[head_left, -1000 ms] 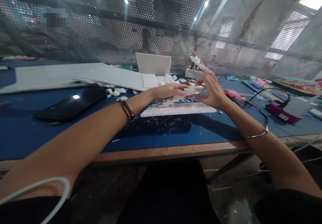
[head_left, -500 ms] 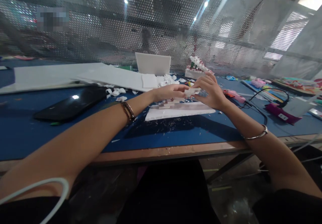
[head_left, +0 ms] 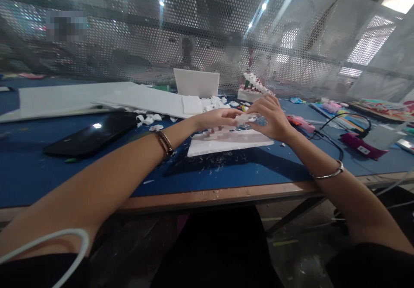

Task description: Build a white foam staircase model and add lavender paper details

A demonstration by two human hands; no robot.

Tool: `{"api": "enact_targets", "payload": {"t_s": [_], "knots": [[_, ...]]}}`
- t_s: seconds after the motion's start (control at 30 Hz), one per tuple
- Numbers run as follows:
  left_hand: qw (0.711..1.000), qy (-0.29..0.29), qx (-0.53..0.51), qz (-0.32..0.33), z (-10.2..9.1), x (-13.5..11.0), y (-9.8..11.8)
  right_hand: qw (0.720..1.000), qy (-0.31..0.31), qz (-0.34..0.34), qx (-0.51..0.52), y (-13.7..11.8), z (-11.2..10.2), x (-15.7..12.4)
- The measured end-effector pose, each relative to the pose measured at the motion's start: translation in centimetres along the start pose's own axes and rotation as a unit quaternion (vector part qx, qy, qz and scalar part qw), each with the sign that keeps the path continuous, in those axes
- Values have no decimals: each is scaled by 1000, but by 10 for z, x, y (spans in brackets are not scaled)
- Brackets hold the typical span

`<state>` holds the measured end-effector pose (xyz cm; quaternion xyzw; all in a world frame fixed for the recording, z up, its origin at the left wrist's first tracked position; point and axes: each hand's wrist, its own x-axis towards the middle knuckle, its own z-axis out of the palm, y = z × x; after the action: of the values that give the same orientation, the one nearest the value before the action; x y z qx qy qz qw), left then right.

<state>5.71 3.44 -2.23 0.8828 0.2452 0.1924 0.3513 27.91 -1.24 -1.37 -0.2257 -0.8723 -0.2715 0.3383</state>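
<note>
Both hands meet over a white foam board [head_left: 229, 144] lying near the table's front edge. My left hand [head_left: 216, 118] is closed, its fingers pinching the left end of a small pale piece [head_left: 245, 117]. On the other end, the thumb and fingers of my right hand [head_left: 269, 114] close round the same piece. What the piece is made of does not show clearly. Below my left hand, small pale pieces [head_left: 213, 133] sit on the board, partly hidden by the hand.
White foam sheets [head_left: 139, 96] and a black tablet-like slab [head_left: 93, 135] lie left. Torn white scraps [head_left: 215, 103] lie beyond the hands. A decorated white model [head_left: 250, 90] stands at the back. On the right are a pink glue gun [head_left: 302, 124], black cable and purple block [head_left: 364, 145].
The pale piece has tilted slightly between my fingers. The foam board has shifted a little to the left. Both hands stay almost in place.
</note>
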Motion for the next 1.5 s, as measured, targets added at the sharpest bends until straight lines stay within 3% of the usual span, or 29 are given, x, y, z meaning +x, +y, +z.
{"api": "enact_targets", "payload": {"t_s": [0.47, 0.93, 1.23, 1.5], "knots": [[1000, -4, -8, -10, 2, 1, 1, 999, -14, 5, -36, -7, 3, 1], [1000, -11, -28, -8, 2, 0, 2, 1000, 3, -7, -18, -7, 4, 1], [999, -9, -26, -21, 1, 0, 0, 999, -26, 6, 29, -4, 2, 0], [999, -10, -32, -25, 3, -2, 7, 1000, -21, 2, 0, -4, 6, 0]]}}
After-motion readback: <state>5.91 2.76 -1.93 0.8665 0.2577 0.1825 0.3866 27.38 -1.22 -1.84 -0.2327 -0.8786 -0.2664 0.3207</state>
